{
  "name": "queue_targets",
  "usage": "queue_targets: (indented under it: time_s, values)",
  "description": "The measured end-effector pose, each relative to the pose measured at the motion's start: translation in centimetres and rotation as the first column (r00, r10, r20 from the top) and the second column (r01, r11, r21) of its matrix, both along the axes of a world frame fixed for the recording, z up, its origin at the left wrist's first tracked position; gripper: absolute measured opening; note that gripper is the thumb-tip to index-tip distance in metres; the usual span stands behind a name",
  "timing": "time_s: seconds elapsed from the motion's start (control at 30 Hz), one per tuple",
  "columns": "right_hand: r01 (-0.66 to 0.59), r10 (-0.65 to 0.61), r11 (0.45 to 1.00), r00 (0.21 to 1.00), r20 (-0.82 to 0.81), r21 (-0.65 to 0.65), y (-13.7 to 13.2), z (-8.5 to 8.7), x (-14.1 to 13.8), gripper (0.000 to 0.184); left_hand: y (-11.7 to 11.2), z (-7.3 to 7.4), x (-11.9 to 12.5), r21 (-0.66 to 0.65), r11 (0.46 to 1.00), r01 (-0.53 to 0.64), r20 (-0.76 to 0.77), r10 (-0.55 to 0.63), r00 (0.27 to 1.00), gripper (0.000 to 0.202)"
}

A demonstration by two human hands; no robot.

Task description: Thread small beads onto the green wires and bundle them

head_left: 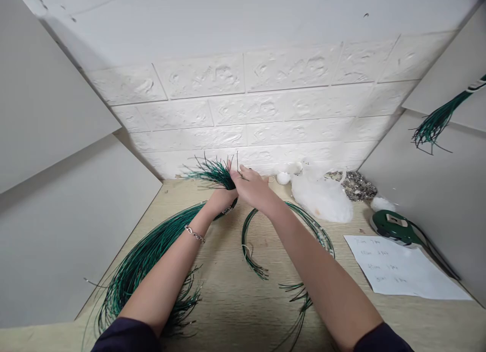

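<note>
You are gripping long green wire bundle near splayed end, left hand closed; right hand is touching there, closure unclear. Bundle is curving leftward, toward you, over pale wooden desk.

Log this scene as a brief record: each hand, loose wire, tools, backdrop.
Left hand: closed around the large green wire bundle near its splayed upper end
Right hand: at that same end; exact grip unclear
Other wire: smaller curved bundle, partly behind the right forearm
Tools: green tape measure at the edge of a handwritten paper
Backdrop: white brick-patterned wall
</note>
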State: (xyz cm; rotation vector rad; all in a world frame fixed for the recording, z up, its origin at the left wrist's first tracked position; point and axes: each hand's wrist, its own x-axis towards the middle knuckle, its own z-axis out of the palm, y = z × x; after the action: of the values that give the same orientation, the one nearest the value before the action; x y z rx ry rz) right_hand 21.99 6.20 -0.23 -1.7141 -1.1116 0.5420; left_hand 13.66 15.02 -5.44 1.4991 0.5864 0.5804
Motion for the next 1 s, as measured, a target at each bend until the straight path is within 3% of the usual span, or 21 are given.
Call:
queue_targets:
  time_s: [0.03, 0.13, 0.2, 0.27, 0.33, 0.4, 0.43, 0.5, 0.53, 0.57, 0.7, 0.8, 1.0]
  values:
    - [-0.043, 0.045, 0.999, 0.998, -0.044, 0.033, -0.5, 0.7, 0.0, 0.041, -0.1, 0.1, -0.1, 0.015, 1.0, 0.007, -0.012, -0.007, 1.0, 0.01]
    - [-0.121, 0.151, 0.975, 0.977, -0.152, 0.189, -1.5, 2.3, 0.3, 0.04, -0.3, 0.5, -0.4, 0.043, 0.995, 0.085, -0.015, -0.085, 0.996, 0.03]
    - [-0.045, 0.087, 0.964, 0.985, -0.15, 0.262, -1.7, 2.7, 0.7, 0.034, -0.4, 0.5, -0.4, -0.024, 0.988, 0.155, 0.041, -0.154, 0.987, 0.04]
    - [0.039, -0.019, 0.97, 0.996, -0.084, 0.241, -1.8, 2.7, 1.1, 0.027, -0.2, 0.6, -0.3, -0.134, 0.97, 0.203, 0.114, -0.188, 0.976, 0.047]
    - [0.031, -0.036, 0.991, 0.999, 0.036, 0.129, -2.0, 2.4, 1.3, 0.026, 0.2, 0.5, -0.3, -0.233, 0.95, 0.21, 0.173, -0.172, 0.97, 0.05]
    - [-0.08, 0.091, 0.994, 0.981, 0.173, -0.068, -2.2, 1.9, 1.3, 0.028, 0.5, 0.5, -0.2, -0.292, 0.938, 0.186, 0.204, -0.129, 0.97, 0.052]
    - [-0.145, 0.193, 0.968, 0.953, 0.233, -0.207, -2.3, 1.7, 1.2, 0.026, 0.7, 0.5, -0.2, -0.313, 0.933, 0.177, 0.212, -0.113, 0.971, 0.053]
    - [-0.219, 0.39, 0.853, 0.871, 0.298, -0.474, -2.2, 1.1, 0.9, 0.02, 0.9, 0.4, -0.1, -0.346, 0.922, 0.175, 0.221, -0.101, 0.97, 0.055]
    - [-0.226, 0.447, 0.81, 0.836, 0.319, -0.541, -2.0, 0.8, 0.7, 0.018, 1.0, 0.4, -0.1, -0.354, 0.919, 0.176, 0.226, -0.099, 0.969, 0.055]
    - [-0.221, 0.461, 0.805, 0.817, 0.346, -0.55, -1.8, 0.5, 0.4, 0.016, 1.0, 0.4, 0.0, -0.355, 0.919, 0.172, 0.229, -0.092, 0.969, 0.056]
    - [-0.101, 0.218, 0.959, 0.862, 0.458, -0.266, -0.3, -0.8, -0.2, 0.017, 0.9, 0.2, 0.2, -0.301, 0.949, 0.096, 0.213, -0.031, 0.976, 0.057]
    - [-0.014, 0.093, 0.985, 0.882, 0.462, -0.173, 0.6, -1.6, -0.2, 0.015, 1.0, -0.1, 0.2, -0.262, 0.962, 0.079, 0.212, -0.023, 0.977, 0.058]
    - [-0.029, 0.062, 0.996, 0.918, 0.392, -0.089, 1.2, -2.7, 0.0, 0.016, 1.4, -0.5, -0.1, -0.194, 0.976, 0.097, 0.238, -0.049, 0.97, 0.048]
